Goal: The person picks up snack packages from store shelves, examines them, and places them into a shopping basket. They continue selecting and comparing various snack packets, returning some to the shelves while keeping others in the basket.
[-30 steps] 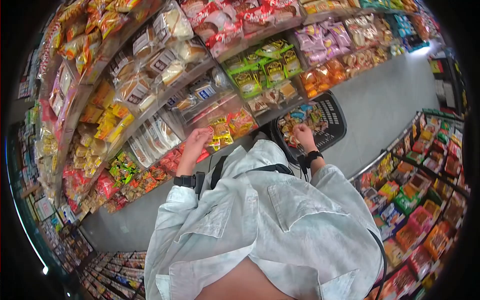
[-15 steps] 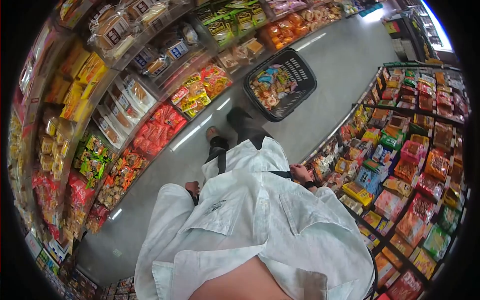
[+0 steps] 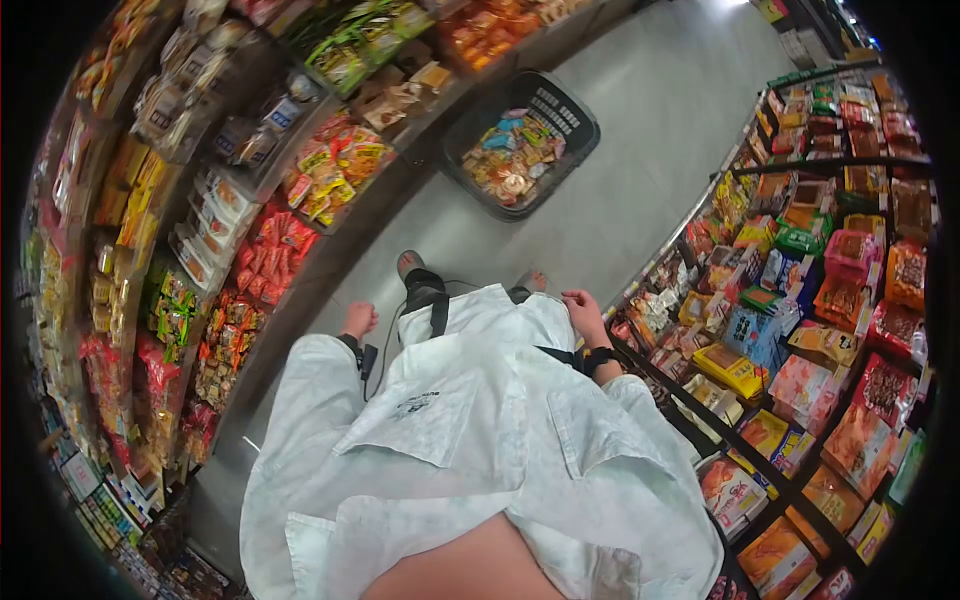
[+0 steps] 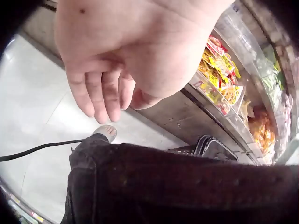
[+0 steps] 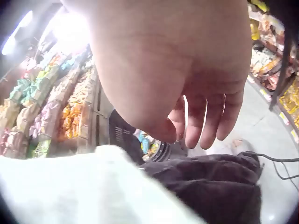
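Note:
Both hands hang beside the body with nothing in them. My left hand is near the left shelves; in the left wrist view its fingers hang loosely, slightly bent. On the other side, my right hand is close to the right-hand display, and the right wrist view shows its fingers relaxed and a little apart. A black shopping basket stands on the floor ahead of the feet. Inside it lies a heap of small packaged snacks, some with blue wrappers.
Left shelves hold red snack packets, yellow-and-red packets and orange packets in clear-fronted bins. At right, a slanted display carries many packs, among them a yellow pack. Grey floor runs between them. A cable hangs near the legs.
A second ago the right hand was over the basket and the left by the yellow-and-red packets. Both have since dropped to the sides, and the basket now sits farther from the body.

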Demonstrator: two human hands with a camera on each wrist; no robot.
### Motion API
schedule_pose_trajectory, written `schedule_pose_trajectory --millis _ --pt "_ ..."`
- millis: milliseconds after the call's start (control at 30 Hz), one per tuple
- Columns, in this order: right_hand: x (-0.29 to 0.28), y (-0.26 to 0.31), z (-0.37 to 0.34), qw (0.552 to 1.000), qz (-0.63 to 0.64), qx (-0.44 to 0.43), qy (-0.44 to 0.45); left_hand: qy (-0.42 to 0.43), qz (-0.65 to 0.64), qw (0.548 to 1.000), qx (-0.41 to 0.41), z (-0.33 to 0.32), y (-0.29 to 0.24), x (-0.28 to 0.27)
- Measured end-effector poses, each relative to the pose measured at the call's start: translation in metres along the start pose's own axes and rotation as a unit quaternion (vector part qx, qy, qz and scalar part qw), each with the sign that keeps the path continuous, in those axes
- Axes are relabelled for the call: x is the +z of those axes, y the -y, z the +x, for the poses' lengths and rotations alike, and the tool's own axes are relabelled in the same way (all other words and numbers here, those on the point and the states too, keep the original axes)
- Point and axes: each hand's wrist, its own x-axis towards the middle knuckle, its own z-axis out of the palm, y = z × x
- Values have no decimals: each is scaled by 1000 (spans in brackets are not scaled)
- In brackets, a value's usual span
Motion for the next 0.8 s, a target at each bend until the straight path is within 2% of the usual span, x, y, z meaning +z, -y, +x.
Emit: schedule_pose_trajectory --millis 100,133,167,233,300,333,367,433,533,633,667,767,800 --pt "-42 -39 -18 998 42 35 -1 -11 -9 1000 7 -44 -65 35" --pt "-53 -60 -24 994 84 52 -36 -15 -27 999 8 -60 -95 59" --pt "-63 -92 -25 983 146 105 -34 -19 -50 999 8 -67 -115 80" --pt "-85 -162 -32 944 254 211 -20 21 -15 999 33 -69 -135 110" --pt "-105 -185 -50 925 293 244 11 45 36 995 76 -83 -163 140" --pt "-117 -186 -56 917 277 282 52 55 69 991 103 -89 -175 152" --pt "-131 -184 -62 889 339 291 99 63 84 988 116 -86 -178 158" --pt "-144 -179 -61 890 318 319 67 78 110 981 141 -77 -176 169" --pt "-163 -155 -37 883 312 349 28 48 79 992 90 -74 -180 180" --pt "-186 -122 7 886 356 296 36 8 38 999 6 -41 -158 184" --pt "-201 -123 27 893 352 263 99 50 73 995 -44 -12 -142 180" --pt "-223 -56 74 932 278 233 4 56 17 987 -152 24 -127 197" --pt "-234 -38 89 936 270 223 21 49 -9 987 -153 24 -135 207"
